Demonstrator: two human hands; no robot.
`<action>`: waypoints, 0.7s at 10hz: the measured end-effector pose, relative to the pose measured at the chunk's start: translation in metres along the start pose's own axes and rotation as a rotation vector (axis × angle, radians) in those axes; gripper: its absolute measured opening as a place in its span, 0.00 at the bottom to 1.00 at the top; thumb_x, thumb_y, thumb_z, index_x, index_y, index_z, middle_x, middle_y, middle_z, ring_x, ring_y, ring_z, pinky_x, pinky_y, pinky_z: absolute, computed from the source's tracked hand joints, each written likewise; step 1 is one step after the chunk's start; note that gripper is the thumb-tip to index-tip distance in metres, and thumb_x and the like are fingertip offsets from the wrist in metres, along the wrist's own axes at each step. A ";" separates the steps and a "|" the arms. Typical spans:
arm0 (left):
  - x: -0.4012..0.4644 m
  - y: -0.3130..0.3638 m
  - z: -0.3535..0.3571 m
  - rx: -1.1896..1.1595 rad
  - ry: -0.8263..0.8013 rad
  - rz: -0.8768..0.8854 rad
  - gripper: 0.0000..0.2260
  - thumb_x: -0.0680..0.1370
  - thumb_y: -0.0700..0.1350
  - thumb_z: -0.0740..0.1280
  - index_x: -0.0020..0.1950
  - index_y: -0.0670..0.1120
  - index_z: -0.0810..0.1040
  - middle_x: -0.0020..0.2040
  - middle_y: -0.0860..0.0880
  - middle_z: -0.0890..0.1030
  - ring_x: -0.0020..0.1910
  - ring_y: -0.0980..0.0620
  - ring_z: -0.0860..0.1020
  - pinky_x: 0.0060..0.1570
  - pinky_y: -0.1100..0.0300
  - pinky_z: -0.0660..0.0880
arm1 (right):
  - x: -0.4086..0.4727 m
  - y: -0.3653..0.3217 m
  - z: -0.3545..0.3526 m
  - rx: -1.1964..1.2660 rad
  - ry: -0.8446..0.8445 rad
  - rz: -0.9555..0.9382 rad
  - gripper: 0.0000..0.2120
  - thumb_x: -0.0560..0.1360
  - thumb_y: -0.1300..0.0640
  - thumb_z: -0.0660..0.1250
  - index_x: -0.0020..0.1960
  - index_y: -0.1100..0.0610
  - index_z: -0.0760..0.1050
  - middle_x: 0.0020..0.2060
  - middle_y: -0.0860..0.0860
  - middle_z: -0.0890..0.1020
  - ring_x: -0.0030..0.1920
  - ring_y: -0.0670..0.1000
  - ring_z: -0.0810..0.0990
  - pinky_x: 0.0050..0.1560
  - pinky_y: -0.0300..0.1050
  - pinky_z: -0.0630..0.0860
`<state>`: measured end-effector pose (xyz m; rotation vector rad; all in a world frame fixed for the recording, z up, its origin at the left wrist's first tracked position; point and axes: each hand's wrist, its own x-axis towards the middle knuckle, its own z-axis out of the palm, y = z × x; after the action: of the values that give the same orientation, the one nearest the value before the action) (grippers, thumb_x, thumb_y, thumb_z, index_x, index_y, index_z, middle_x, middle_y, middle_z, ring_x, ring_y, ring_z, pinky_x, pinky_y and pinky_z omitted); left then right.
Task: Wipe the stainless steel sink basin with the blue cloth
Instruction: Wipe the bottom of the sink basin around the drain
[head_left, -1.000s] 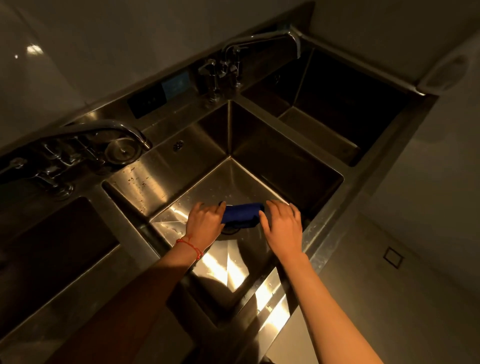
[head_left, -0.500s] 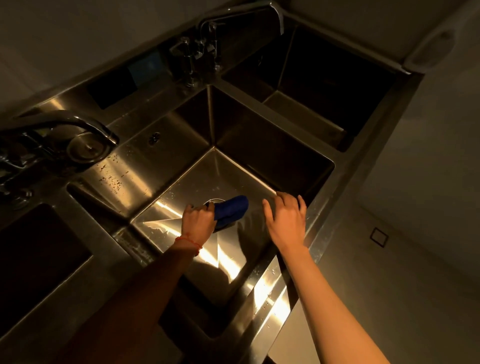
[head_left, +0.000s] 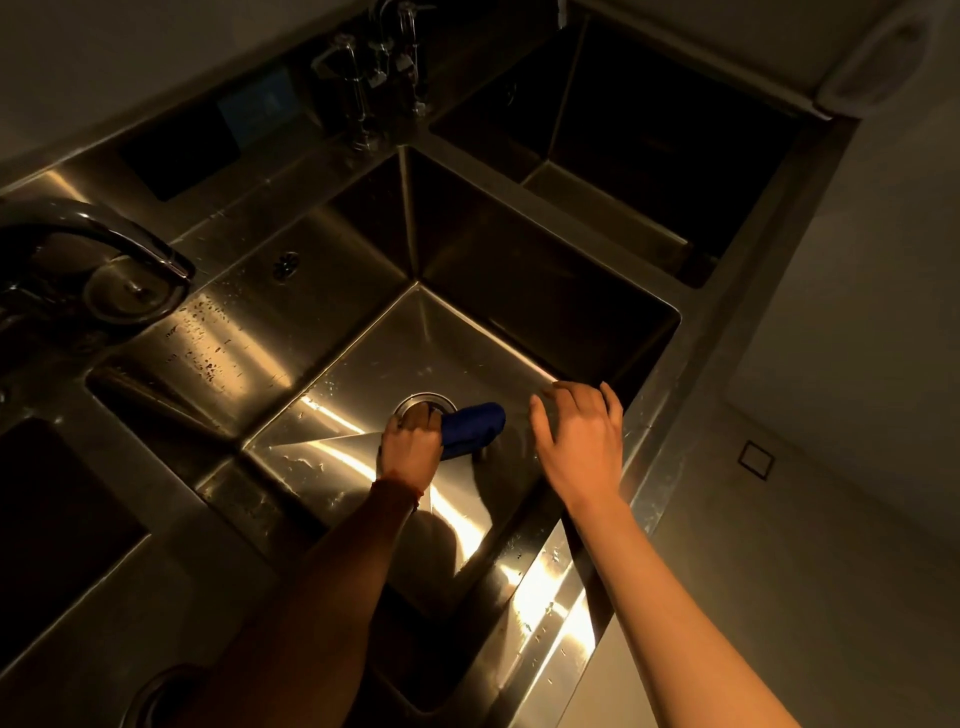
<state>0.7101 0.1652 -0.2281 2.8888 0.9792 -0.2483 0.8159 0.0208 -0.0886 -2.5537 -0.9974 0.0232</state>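
**Blue cloth down in the middle sink**

While the left hand (head_left: 410, 441) grips the blue cloth (head_left: 474, 430), the cloth lies bunched up on the shiny floor of the sink basin (head_left: 363, 374). Its fingers are curled tight around one end of the cloth — the other end sticks out to the right. The cloth sits right beside the round drain (head_left: 425, 404), and the left hand partly covers that drain. A thin red band (head_left: 400, 483) goes around the left wrist.

The right hand (head_left: 579, 441) holds nothing. Its fingers are spread and bent a little, and it hangs over the right side of the basin, near the cloth but not touching it.

Bright streaks of light shine on the basin floor and on the front rim, and small water drops dot the back wall. A little round overflow hole (head_left: 286, 264) sits on that back wall. A curved faucet (head_left: 98, 234) arches at the far left — another set of taps (head_left: 384, 73) stands at the back. A darker basin (head_left: 649, 156) lies to the right of the middle one, too dim to see well.
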 end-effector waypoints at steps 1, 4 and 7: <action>-0.003 0.003 0.012 0.053 -0.067 0.020 0.20 0.79 0.45 0.59 0.72 0.44 0.66 0.70 0.45 0.70 0.69 0.47 0.69 0.69 0.55 0.61 | 0.001 -0.001 0.000 0.005 -0.008 0.006 0.13 0.77 0.53 0.60 0.53 0.61 0.78 0.49 0.57 0.82 0.55 0.55 0.78 0.70 0.54 0.56; -0.029 0.004 0.035 -0.023 0.180 0.217 0.15 0.55 0.40 0.81 0.39 0.38 0.86 0.39 0.42 0.86 0.38 0.48 0.86 0.39 0.55 0.81 | 0.001 -0.001 0.000 0.009 -0.011 0.023 0.13 0.78 0.53 0.60 0.52 0.61 0.78 0.49 0.57 0.82 0.54 0.55 0.78 0.70 0.54 0.56; -0.041 0.003 0.035 -0.104 0.013 0.153 0.23 0.45 0.40 0.85 0.38 0.38 0.86 0.31 0.44 0.84 0.28 0.49 0.83 0.33 0.57 0.81 | 0.001 -0.002 -0.001 0.007 -0.001 0.024 0.13 0.77 0.54 0.61 0.52 0.61 0.78 0.48 0.57 0.82 0.53 0.55 0.79 0.69 0.54 0.57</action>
<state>0.6755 0.1334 -0.2552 2.8541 0.7439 -0.1627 0.8156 0.0229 -0.0870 -2.5596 -0.9650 0.0342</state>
